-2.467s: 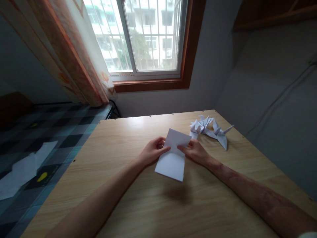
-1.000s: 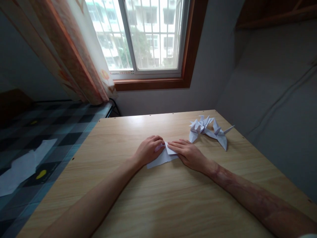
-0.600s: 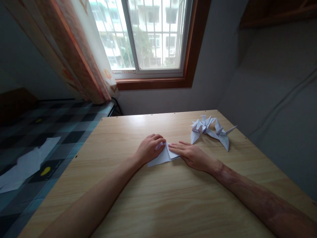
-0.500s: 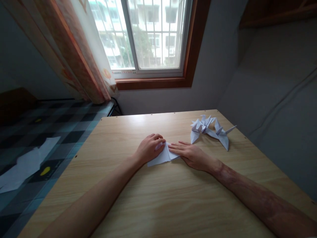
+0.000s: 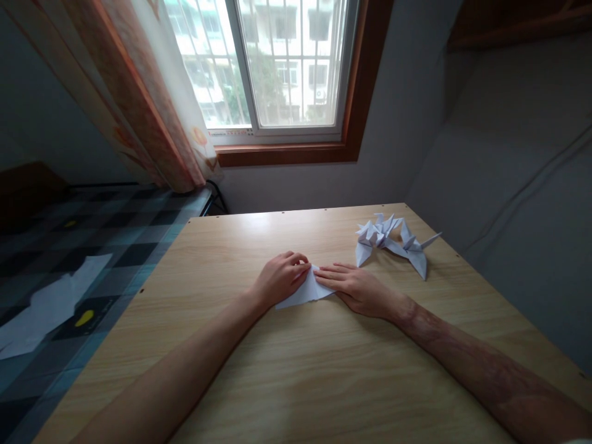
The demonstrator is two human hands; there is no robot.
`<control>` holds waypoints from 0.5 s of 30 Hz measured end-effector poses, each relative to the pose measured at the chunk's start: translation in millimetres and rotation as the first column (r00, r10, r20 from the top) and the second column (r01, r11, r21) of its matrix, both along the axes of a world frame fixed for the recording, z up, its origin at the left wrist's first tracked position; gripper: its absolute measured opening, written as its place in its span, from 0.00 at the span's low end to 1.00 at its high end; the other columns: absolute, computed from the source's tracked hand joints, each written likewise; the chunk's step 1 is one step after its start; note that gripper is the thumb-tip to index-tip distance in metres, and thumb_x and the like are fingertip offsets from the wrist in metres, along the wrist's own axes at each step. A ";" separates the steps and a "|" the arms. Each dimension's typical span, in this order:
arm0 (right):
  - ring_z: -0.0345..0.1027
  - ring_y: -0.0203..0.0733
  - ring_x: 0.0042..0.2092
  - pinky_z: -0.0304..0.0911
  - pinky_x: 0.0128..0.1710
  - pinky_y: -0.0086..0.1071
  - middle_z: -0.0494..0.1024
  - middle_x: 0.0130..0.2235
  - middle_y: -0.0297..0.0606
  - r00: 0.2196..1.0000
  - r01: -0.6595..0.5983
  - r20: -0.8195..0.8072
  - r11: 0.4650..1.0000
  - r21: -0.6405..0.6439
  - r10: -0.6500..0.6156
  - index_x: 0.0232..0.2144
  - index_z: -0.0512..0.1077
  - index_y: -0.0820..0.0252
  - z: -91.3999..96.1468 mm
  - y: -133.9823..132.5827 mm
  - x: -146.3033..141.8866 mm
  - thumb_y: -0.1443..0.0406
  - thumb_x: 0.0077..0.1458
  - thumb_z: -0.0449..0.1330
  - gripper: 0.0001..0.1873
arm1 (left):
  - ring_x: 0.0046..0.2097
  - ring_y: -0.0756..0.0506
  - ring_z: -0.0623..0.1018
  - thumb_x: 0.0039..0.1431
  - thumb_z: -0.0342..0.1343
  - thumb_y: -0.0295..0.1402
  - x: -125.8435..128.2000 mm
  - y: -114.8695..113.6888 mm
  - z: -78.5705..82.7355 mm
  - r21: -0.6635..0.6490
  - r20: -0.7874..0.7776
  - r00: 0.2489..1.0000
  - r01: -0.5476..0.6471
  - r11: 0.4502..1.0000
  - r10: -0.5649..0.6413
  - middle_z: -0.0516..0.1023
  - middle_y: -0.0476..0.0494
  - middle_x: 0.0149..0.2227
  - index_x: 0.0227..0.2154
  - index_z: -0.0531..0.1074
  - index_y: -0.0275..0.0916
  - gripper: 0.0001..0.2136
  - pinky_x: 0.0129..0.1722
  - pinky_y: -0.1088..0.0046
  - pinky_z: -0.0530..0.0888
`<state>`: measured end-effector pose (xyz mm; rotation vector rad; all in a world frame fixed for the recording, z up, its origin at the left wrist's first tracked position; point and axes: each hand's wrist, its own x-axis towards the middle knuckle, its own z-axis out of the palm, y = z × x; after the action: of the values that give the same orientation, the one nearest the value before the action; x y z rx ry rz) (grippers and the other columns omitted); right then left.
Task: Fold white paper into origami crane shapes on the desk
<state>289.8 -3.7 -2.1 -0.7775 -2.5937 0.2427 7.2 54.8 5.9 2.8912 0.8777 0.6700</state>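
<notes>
A folded white paper (image 5: 305, 291) lies flat on the wooden table (image 5: 324, 370) between my hands. My left hand (image 5: 280, 278) rests on its left part, fingers curled and pressing down on it. My right hand (image 5: 358, 287) lies flat on the right part with its fingers stretched out toward the left hand. Most of the paper is hidden under both hands; only a small triangular piece shows.
Several folded white paper cranes (image 5: 393, 242) sit at the table's far right. Beside the table on the left is a checked bed cover (image 5: 92, 246) with loose white sheets (image 5: 46, 308). A window (image 5: 272, 68) and a curtain (image 5: 134, 92) stand behind.
The paper, held up as an open sheet 2.5 s ago, has been folded down and now lies flat under both hands. Over the last second the hands have hardly shifted.
</notes>
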 end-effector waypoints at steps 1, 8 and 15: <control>0.64 0.51 0.73 0.61 0.74 0.54 0.69 0.73 0.41 1.000 0.000 -0.003 1.000 -0.001 0.000 0.76 0.62 0.48 0.9 -0.7 -0.2 0.71 0.74 0.53 0.32 | 0.48 0.40 0.80 0.76 0.54 0.34 0.0 0.1 -0.2 -0.007 0.006 1.000 0.002 1.000 -0.002 0.84 0.39 0.51 0.50 0.84 0.45 0.13 0.49 0.62 0.78; 0.63 0.51 0.73 0.62 0.73 0.53 0.69 0.73 0.44 1.000 0.006 0.015 1.000 0.030 -0.006 0.75 0.63 0.51 4.4 -2.9 -2.3 0.69 0.75 0.53 0.30 | 0.48 0.41 0.80 0.77 0.53 0.34 0.9 1.0 -2.5 0.027 -0.012 1.000 -0.001 1.000 0.001 0.84 0.38 0.51 0.52 0.83 0.43 0.13 0.49 0.62 0.80; 0.59 0.50 0.76 0.60 0.75 0.52 0.65 0.75 0.48 0.997 0.001 0.074 0.999 0.049 -0.005 0.75 0.62 0.58 4.7 -5.9 -3.1 0.69 0.76 0.51 0.28 | 0.49 0.42 0.80 0.78 0.51 0.34 1.3 0.5 -3.4 0.072 -0.037 0.999 -0.012 0.997 0.015 0.83 0.40 0.51 0.52 0.82 0.43 0.14 0.50 0.63 0.81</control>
<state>286.7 -9.7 2.6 -0.7871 -2.6570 0.1522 8.5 55.2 2.5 2.9731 0.8968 0.6642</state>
